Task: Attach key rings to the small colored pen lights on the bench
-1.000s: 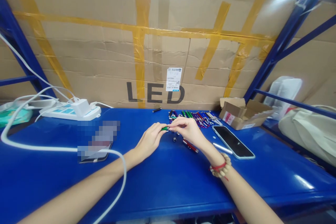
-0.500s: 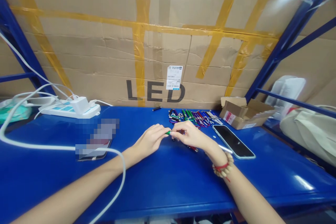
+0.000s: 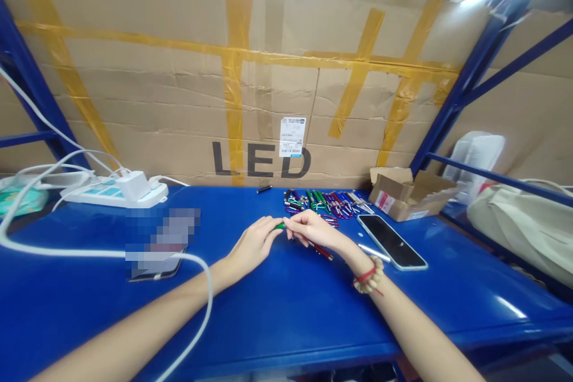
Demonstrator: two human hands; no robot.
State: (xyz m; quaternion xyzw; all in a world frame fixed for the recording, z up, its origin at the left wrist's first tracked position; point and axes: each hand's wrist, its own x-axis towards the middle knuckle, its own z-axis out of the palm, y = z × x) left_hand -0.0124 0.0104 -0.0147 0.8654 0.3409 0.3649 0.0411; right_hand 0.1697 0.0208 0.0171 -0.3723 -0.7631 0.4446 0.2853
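My left hand [image 3: 253,249] is closed, pinching a slim green metal tube [image 3: 279,226] between thumb and fingers. From the other side, my right hand [image 3: 313,229] meets it with thumb and forefinger pressed together on the tube's end. Most of the tube is hidden by my fingers, so its exact kind is unclear. Just below my right palm lies a red tube [image 3: 323,251] on the blue tabletop. Behind the hands is a row of similar small tubes [image 3: 320,198] in green, purple, red, blue and silver, several with carabiner clips.
To the right lie a silver tube [image 3: 374,252] and a phone [image 3: 393,241], with an open carton [image 3: 409,194] behind. A black tube [image 3: 264,189] lies near the large cardboard box [image 3: 188,95]. At left are a power strip [image 3: 111,191], a partly blurred flat object [image 3: 165,250] and a white cable [image 3: 208,286].
The view has tilted up and shifted slightly. Both hands still meet at the green tube; my right hand has turned a little, and the red tube below it shows more fully.
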